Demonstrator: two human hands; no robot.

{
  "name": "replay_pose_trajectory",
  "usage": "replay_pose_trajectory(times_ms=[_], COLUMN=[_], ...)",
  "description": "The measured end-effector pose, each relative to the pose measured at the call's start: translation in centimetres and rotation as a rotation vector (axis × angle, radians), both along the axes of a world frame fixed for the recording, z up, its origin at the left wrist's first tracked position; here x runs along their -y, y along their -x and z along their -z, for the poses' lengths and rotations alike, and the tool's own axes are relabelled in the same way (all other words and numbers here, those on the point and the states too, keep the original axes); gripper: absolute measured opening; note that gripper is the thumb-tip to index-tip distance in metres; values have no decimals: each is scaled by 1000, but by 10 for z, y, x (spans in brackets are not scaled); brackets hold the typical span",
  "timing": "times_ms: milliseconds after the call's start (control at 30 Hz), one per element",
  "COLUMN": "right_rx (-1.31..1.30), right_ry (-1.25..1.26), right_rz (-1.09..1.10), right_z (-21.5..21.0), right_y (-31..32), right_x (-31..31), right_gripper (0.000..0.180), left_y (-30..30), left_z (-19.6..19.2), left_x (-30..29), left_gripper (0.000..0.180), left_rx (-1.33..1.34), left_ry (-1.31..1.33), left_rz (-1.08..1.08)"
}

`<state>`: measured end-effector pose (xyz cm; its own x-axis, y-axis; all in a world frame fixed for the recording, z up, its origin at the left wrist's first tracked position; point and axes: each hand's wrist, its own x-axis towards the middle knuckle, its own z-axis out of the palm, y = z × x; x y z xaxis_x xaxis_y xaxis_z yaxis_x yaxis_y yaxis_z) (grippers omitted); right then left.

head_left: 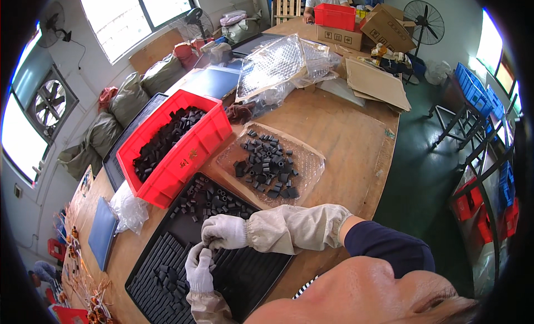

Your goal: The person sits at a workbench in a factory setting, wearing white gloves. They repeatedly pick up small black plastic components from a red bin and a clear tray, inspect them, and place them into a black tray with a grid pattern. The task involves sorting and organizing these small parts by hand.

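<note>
Both my hands wear white gloves and cloth sleeve covers. My right hand [223, 231] and my left hand [198, 267] meet over a black tray [253, 274], fingers pinched together on small black cylindrical parts [208, 250]. Rows of the same parts [160, 268] lie lined up in the tray's left half. Loose black parts [214, 201] are scattered at the tray's far end, just beyond my right hand.
A red bin [186, 157] full of black parts stands behind the tray. A clear plastic tray [308, 162] holds more loose parts on the wooden table [345, 135]. Cardboard boxes, plastic sheets and another person sit at the far end. The table's edge runs along the right.
</note>
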<state>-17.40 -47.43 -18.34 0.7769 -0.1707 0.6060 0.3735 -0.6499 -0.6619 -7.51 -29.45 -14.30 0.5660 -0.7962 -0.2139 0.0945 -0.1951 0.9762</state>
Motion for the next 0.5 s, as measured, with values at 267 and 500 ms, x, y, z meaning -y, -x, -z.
replay_pose_trajectory(times_ms=[267, 500], right_rx=[27, 30], right_ry=[38, 38], right_rz=[1, -20], right_z=[-2, 2], right_y=[0, -2], right_x=[0, 2], right_gripper=[23, 25], left_y=[1, 1], left_z=[-2, -1], left_x=[-1, -1], left_gripper=[29, 30], left_rx=[33, 21], left_ry=[5, -9], left_rz=[-11, 0])
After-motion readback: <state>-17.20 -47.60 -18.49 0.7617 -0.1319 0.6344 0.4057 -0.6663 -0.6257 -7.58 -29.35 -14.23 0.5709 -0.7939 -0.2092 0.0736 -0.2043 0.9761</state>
